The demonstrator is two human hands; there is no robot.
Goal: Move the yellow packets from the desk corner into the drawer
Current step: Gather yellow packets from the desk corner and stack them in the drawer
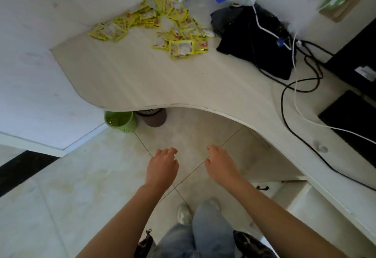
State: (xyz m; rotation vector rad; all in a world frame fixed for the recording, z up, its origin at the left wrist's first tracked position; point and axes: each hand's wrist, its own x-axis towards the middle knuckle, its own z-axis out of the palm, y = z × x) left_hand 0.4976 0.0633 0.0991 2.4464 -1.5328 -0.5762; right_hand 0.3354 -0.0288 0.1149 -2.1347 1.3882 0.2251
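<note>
Both the left hand and right hand hang loosely curled and empty over the floor, well short of the packets strewn in the desk's far corner, apparently because collecting has not begun.

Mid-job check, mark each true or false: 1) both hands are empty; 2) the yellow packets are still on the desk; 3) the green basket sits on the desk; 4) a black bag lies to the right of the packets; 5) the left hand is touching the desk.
1) True: the left hand and the right hand hold nothing.
2) True: the yellow packets lie scattered in the far corner of the desk.
3) False: the green basket stands on the floor under the desk edge.
4) True: the black bag lies right of them.
5) False: it hovers over the floor, short of the desk.
</note>
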